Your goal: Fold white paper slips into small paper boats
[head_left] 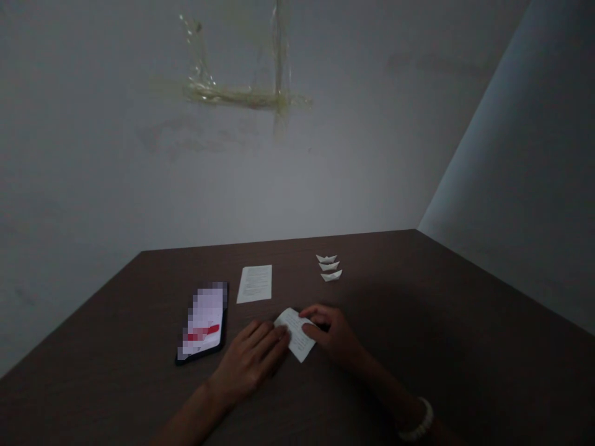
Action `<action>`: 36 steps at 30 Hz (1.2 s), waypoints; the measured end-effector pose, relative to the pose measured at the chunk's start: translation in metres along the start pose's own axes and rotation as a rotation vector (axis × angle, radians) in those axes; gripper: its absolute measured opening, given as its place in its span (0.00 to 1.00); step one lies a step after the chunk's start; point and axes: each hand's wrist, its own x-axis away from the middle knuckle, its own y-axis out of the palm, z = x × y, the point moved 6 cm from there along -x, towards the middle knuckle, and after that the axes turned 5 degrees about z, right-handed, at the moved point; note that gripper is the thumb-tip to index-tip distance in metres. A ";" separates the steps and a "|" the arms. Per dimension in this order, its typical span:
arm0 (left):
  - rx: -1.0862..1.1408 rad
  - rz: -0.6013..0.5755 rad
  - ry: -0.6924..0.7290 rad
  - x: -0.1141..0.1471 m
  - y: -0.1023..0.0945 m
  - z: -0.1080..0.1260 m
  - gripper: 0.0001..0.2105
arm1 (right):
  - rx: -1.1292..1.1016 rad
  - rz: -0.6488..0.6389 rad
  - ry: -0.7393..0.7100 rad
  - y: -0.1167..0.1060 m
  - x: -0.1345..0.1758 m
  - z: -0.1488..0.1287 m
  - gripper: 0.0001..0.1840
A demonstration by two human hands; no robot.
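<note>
A small white piece of paper with writing on it lies turned cornerwise on the table between my hands. My left hand presses its bunched fingertips onto the paper's left side; the thumb is hidden. From the other side, my right hand grips the paper's right edge, its thumb on the face and its index finger bent at the upper corner. Just beyond my hands, three small folded paper boats stand in a short column. A flat stack of printed paper rests farther left.
A phone with a lit, blurred screen lies left of my left hand on the dark brown table. Behind the far edge rises a grey wall with strips of yellowed tape. Another wall surface slants along the right side.
</note>
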 end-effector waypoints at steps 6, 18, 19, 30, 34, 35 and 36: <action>0.160 0.113 -0.227 0.000 -0.003 -0.016 0.11 | -0.029 -0.022 -0.119 -0.004 0.003 -0.017 0.19; 0.861 -0.125 -1.184 0.012 0.033 -0.023 0.12 | 0.101 0.120 -0.161 -0.006 0.004 -0.014 0.14; 0.886 -0.121 -1.216 0.013 0.034 -0.023 0.13 | 0.080 0.103 -0.138 -0.005 0.004 -0.012 0.14; 0.861 0.015 -1.376 0.024 0.033 -0.032 0.15 | 0.051 0.029 -0.036 0.005 0.005 -0.002 0.18; 0.875 0.032 -1.354 0.024 0.033 -0.030 0.15 | 0.065 0.053 -0.014 0.006 0.006 0.000 0.21; 0.876 0.030 -1.344 0.024 0.033 -0.029 0.15 | 0.062 0.059 -0.006 0.006 0.007 0.001 0.21; 0.878 0.023 -1.334 0.024 0.033 -0.028 0.15 | 0.061 0.067 0.004 0.006 0.007 0.002 0.22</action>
